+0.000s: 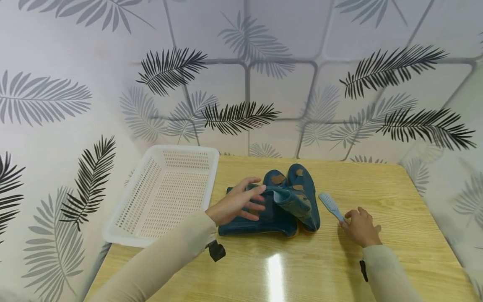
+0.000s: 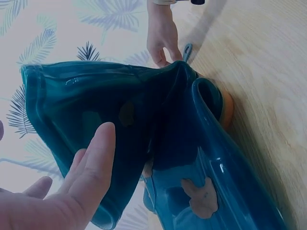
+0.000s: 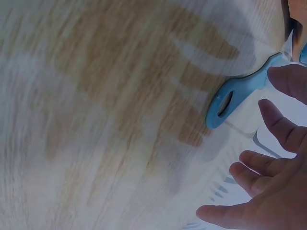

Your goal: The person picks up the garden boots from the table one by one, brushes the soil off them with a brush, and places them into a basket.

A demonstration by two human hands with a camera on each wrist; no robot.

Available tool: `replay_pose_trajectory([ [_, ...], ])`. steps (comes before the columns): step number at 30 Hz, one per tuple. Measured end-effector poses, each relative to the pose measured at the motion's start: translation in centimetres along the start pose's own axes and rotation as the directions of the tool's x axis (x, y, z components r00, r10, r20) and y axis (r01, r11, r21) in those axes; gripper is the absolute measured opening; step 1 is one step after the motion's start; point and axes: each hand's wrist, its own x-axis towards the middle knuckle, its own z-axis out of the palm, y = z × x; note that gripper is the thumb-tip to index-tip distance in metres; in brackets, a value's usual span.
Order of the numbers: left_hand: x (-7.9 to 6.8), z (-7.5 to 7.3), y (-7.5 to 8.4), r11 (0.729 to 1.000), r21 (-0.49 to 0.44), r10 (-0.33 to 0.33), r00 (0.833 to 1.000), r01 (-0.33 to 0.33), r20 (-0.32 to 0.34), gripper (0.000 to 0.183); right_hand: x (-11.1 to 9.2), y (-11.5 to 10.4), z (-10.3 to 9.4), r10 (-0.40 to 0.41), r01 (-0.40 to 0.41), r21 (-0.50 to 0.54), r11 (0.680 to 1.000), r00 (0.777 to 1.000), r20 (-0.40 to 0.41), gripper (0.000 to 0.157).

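Observation:
A pair of glossy teal rubber boots (image 1: 260, 220) with brown patches lies on the wooden table. One boot's shaft (image 2: 91, 96) is folded and stands up near my left hand (image 1: 241, 201). My left hand's fingers are extended and spread beside that shaft, and I cannot tell whether they touch it. To the right of the boots is a light blue brush (image 1: 330, 205), its handle (image 3: 235, 91) pointing towards me. My right hand (image 1: 361, 227) is at the handle's end, thumb and forefinger apart, the other fingers loosely spread, not gripping it.
A white perforated plastic basket (image 1: 130, 242) stands at the table's left, next to the boots. Behind the table (image 1: 313, 268) rises a wall covering (image 1: 279, 88) with a leaf print. A bright light reflection lies on the tabletop's front part.

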Motion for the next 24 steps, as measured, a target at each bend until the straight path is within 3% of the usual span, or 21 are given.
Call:
replay_pose_trajectory([
  [11,0.2,1.2,-0.5,0.999,0.019,0.029,0.994,-0.027,-0.102,0.057,0.3,0.6,0.5,0.025,-0.025,0.023,0.999,1.0,0.013,0.036],
  [24,0.9,2.3,-0.8,0.998,0.055,0.024,0.979,-0.013,-0.205,0.05,0.3,0.5,0.6,0.039,-0.039,0.041,0.998,0.999,0.009,0.031],
])
